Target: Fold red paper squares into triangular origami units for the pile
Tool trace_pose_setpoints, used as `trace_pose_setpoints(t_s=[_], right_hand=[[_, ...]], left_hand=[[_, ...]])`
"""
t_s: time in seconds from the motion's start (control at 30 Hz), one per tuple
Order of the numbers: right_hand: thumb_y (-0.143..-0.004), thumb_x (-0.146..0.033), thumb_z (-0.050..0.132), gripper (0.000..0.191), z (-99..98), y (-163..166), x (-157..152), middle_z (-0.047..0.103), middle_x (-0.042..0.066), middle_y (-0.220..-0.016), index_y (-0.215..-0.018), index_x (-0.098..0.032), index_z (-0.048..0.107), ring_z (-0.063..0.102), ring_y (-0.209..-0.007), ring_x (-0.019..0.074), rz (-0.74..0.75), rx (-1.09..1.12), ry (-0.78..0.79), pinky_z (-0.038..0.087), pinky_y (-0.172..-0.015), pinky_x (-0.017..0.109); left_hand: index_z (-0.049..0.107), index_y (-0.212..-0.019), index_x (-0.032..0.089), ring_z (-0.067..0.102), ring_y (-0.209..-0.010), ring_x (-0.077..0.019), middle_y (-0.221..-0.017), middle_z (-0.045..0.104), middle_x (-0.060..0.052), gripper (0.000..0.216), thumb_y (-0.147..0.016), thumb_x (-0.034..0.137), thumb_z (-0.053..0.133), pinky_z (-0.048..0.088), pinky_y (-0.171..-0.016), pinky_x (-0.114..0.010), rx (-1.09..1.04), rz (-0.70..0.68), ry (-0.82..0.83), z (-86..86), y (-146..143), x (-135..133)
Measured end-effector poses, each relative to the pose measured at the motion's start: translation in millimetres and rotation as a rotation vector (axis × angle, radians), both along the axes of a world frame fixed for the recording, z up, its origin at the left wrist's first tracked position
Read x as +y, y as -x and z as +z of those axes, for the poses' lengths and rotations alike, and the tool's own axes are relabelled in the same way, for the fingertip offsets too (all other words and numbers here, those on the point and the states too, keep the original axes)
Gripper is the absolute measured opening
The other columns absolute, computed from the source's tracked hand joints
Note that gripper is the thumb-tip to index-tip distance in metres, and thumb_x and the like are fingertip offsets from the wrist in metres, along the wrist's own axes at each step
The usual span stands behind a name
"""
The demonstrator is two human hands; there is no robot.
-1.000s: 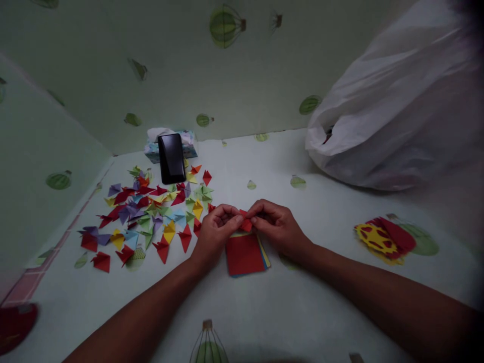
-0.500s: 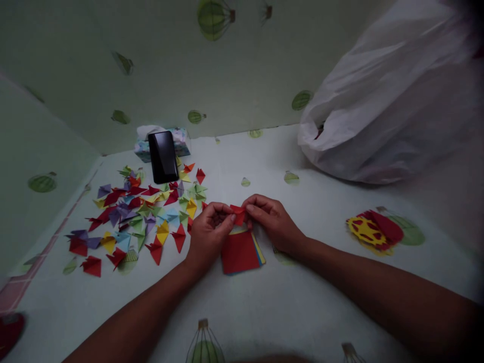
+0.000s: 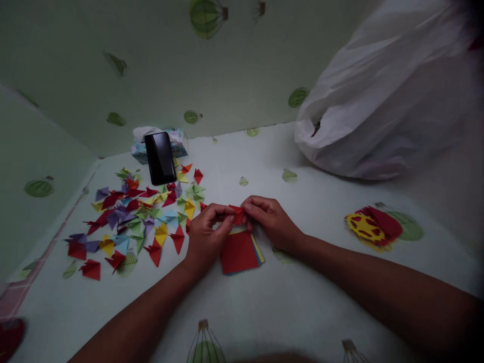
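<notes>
Paper (image 3: pixel 237 217), small, red, folded | left hand (image 3: pixel 207 231), right hand (image 3: pixel 269 219) pinching it | more exposed than before; folding seemingly unfinished

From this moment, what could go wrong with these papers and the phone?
The red paper is pinched between the left hand and right hand; a hard pull might tear it.
The paper stack lies close to them; a wrist could disturb it.
The phone seems to lean on the tissue box, so a bump might make it slide.
</notes>
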State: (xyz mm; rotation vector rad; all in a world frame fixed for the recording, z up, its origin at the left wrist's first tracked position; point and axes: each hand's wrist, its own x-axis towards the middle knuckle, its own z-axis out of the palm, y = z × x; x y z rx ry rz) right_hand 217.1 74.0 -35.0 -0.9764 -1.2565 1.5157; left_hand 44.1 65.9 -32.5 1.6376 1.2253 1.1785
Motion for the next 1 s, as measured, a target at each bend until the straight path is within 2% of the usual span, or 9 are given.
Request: trace_pose_setpoints(t_s=[0.1, 0.2, 0.3, 0.67, 0.77, 0.87, 1.0], right_hand=[[-0.088, -0.033, 0.062, 0.022, 1.8, -0.1, -0.2, 0.06, -0.002, -0.064, -0.074, -0.017, 0.061, 0.051, -0.055, 0.0098, 0.012, -0.02, 0.007, 0.042, -0.057, 0.025], [-0.085, -0.032, 0.064, 0.02, 2.4, 0.5, -0.6, 0.061, -0.002, -0.065, -0.073, -0.016, 0.06, 0.05, -0.054, 0.009, 0.003, -0.025, 0.016, 0.041, -0.056, 0.025], [-0.085, -0.031, 0.064, 0.02, 1.6, 1.1, -0.3, 0.06, -0.003, -0.063, -0.072, -0.017, 0.059, 0.05, -0.053, 0.0088, 0.001, -0.02, 0.016, 0.04, -0.055, 0.024], [-0.083, -0.032, 0.068, 0.02, -2.3, 1.0, -0.5, 0.062, -0.002, -0.066, -0.073, -0.016, 0.061, 0.05, -0.053, 0.0077, 0.036, -0.015, 0.043, 0.038, -0.054, 0.024], [-0.083, -0.031, 0.067, 0.02, -2.2, 1.5, -0.7, 0.061, -0.003, -0.065, -0.072, -0.016, 0.06, 0.049, -0.052, 0.0072, -0.008, 0.005, 0.054, 0.037, -0.053, 0.023], [-0.083, -0.031, 0.067, 0.021, -2.6, 1.6, 0.2, 0.059, -0.004, -0.062, -0.071, -0.016, 0.059, 0.047, -0.05, 0.007, -0.031, 0.006, 0.062, 0.036, -0.051, 0.023], [-0.083, -0.032, 0.067, 0.022, -4.7, 1.3, 0.7, 0.056, -0.005, -0.057, -0.07, -0.017, 0.058, 0.046, -0.049, 0.0074, -0.048, -0.028, 0.062, 0.035, -0.051, 0.023]], left_hand=[[0.07, -0.085, 0.02, 0.066, -0.075, -0.015, -0.082, 0.071, -0.002, 0.006, -0.084, 0.016, 0.065, 0.052, -0.073, -0.027, 0.073, -0.028, -0.074, 1.7, 0.9, 0.1], [0.068, -0.085, 0.02, 0.066, -0.075, -0.0146, -0.082, 0.071, -0.002, 0.007, -0.085, 0.015, 0.064, 0.051, -0.073, -0.027, 0.094, -0.043, -0.08, 1.9, 0.3, 0.6], [0.066, -0.089, 0.019, 0.065, -0.076, -0.0146, -0.085, 0.071, -0.003, 0.006, -0.084, 0.017, 0.065, 0.051, -0.073, -0.027, 0.032, -0.025, -0.019, -0.5, -1.4, 1.1], [0.059, -0.094, 0.019, 0.064, -0.075, -0.0123, -0.082, 0.066, 0.0, 0.026, -0.075, 0.02, 0.075, 0.051, -0.071, -0.024, -0.259, -0.005, 0.209, -0.7, -3.9, 1.8], [0.057, -0.102, 0.019, 0.065, -0.071, -0.0127, -0.078, 0.068, 0.001, 0.03, -0.078, 0.025, 0.073, 0.052, -0.07, -0.024, -0.372, -0.038, 0.305, -0.2, -3.4, 3.1], [0.057, -0.107, 0.019, 0.065, -0.068, -0.012, -0.076, 0.068, 0.002, 0.029, -0.083, 0.03, 0.07, 0.053, -0.071, -0.025, -0.405, -0.039, 0.325, -1.5, -1.4, 4.4], [0.063, -0.101, 0.019, 0.065, -0.064, -0.0112, -0.078, 0.068, 0.001, 0.022, -0.088, 0.038, 0.064, 0.052, -0.068, -0.024, -0.373, -0.045, 0.369, -2.8, 0.5, 5.6]])
